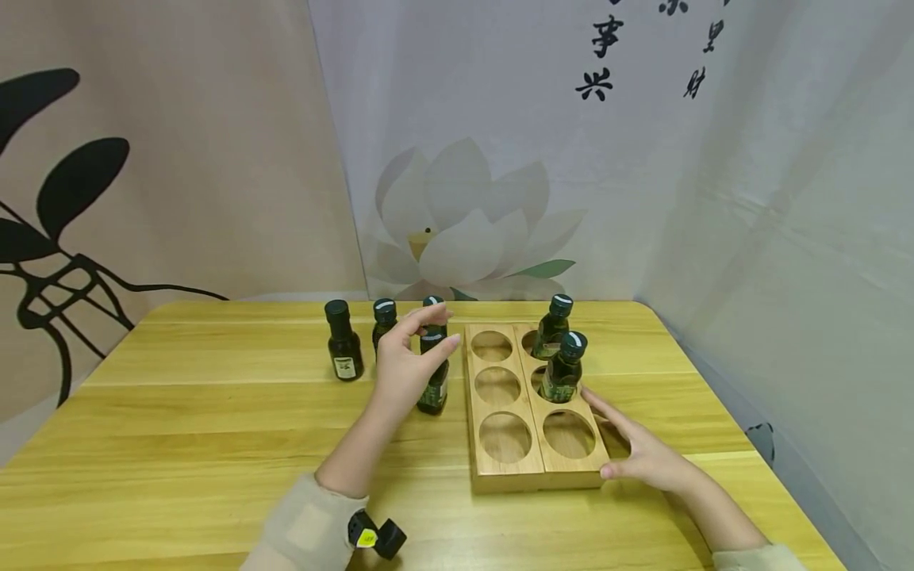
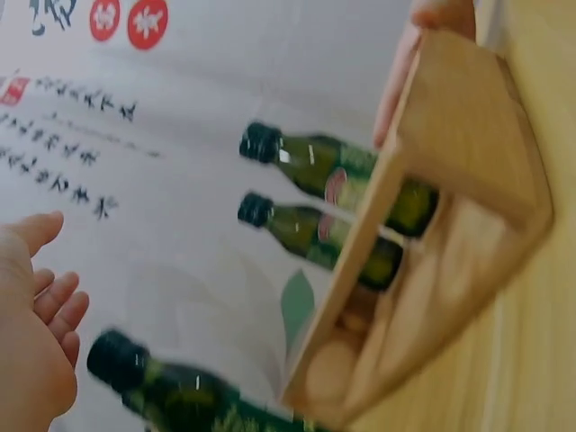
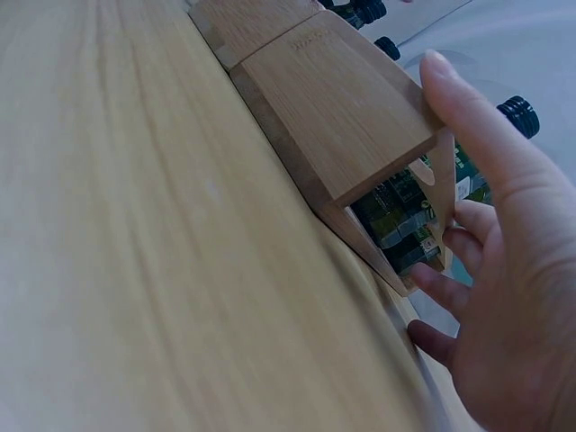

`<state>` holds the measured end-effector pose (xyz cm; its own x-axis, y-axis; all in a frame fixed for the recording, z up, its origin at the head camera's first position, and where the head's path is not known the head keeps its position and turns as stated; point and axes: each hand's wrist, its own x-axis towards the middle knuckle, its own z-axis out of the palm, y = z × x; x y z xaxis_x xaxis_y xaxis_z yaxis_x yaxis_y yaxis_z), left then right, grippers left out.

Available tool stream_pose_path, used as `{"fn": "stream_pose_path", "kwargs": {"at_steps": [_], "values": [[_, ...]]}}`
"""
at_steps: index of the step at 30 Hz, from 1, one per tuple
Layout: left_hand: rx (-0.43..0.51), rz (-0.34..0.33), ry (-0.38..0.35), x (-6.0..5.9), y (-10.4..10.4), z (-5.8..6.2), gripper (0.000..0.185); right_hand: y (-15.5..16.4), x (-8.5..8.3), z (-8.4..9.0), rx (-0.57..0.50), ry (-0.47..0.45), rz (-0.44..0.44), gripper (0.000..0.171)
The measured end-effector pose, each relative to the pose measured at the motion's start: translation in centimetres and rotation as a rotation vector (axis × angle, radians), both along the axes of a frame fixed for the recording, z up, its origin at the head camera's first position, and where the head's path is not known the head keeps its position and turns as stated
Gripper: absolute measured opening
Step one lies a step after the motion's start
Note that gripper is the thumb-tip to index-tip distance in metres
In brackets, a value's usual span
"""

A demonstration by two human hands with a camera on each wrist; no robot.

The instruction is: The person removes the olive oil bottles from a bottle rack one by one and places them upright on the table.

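My left hand [image 1: 405, 358] hovers over small dark-green bottles with its fingers extended. In the left wrist view it stands apart from the nearest bottle [image 2: 184, 389], holding nothing. That bottle [image 1: 433, 392] stands left of a wooden rack [image 1: 528, 482] with round holes in two columns. Two capped bottles, a rear one [image 1: 554, 327] and a nearer one [image 1: 562, 373], occupy holes in the rack's right column. Along the rack's right side lies my right hand [image 1: 646, 458], fingers spread on the side and thumb touching the front corner. The right wrist view shows the rack's open end beside these fingers.
Left of my left hand stand a long-necked dark bottle [image 1: 345, 353] and a shorter capped bottle [image 1: 384, 316]. Another bottle [image 1: 432, 302] is partly hidden behind the hand. A printed curtain [image 1: 464, 198] hangs behind the wooden table [image 1: 214, 412].
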<state>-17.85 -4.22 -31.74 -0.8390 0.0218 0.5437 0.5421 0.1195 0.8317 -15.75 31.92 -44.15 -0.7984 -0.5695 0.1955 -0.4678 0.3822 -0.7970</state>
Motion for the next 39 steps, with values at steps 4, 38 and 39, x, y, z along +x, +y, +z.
{"fn": "stream_pose_path", "kwargs": {"at_steps": [4,38,39], "values": [[0.009,-0.030,0.023,0.6,1.6,0.4,0.037,0.0,0.0,-0.1,0.001,-0.004,-0.003,0.096],[-0.080,-0.238,-0.160,-3.5,12.0,-4.2,0.052,0.2,-0.1,-0.1,-0.018,-0.039,0.008,0.094],[-0.086,-0.245,-0.168,-3.5,12.1,-4.1,0.052,0.2,-0.1,-0.1,-0.018,-0.040,0.008,0.094]]}}
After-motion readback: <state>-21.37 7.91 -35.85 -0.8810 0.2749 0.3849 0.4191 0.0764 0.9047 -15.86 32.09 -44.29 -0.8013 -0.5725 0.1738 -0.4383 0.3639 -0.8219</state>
